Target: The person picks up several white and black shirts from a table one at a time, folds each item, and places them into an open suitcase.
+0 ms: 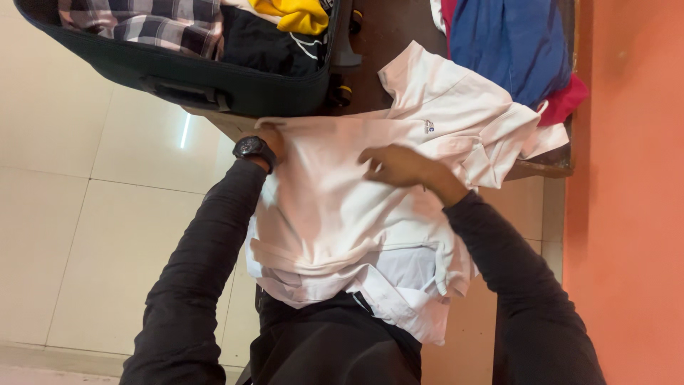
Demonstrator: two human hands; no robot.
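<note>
A white shirt lies spread over the edge of a dark wooden table and hangs down toward my body. My left hand, with a black wristwatch on its wrist, pinches the shirt's left edge near the table's corner. My right hand lies flat on the middle of the shirt with its fingers spread toward the left. Both arms wear black sleeves.
An open dark suitcase stands at the top left, packed with a plaid garment, a black one and a yellow one. Blue and red clothes lie on the table's right end. An orange wall runs along the right; pale floor tiles lie left.
</note>
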